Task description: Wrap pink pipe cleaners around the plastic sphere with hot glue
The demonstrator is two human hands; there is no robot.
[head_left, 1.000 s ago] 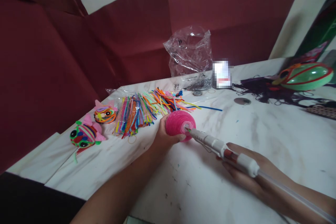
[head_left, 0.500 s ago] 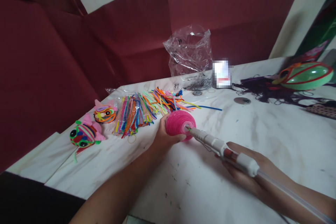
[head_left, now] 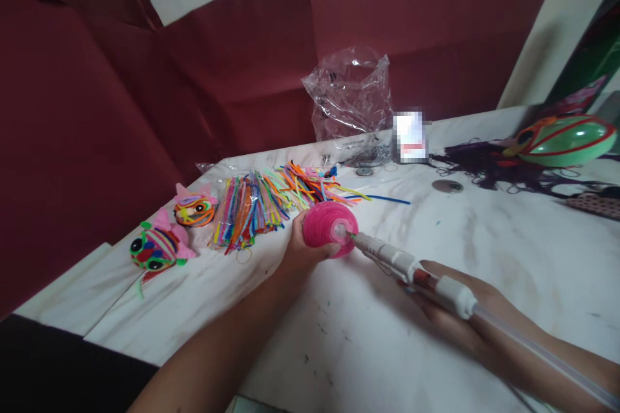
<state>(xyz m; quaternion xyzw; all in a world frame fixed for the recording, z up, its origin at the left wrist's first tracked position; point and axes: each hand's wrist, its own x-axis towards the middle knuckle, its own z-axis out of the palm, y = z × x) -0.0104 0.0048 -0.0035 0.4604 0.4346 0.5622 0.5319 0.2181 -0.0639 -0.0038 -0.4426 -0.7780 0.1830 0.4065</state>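
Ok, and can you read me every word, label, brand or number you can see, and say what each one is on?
No text is readable here.
Clear plastic bag: dark printed marks, too small and blurred to read.
White item with a red strip: pixelated, nothing can be read.
Glue gun in the right hand: faint marks along the barrel, too blurred to tell if they are lettering.
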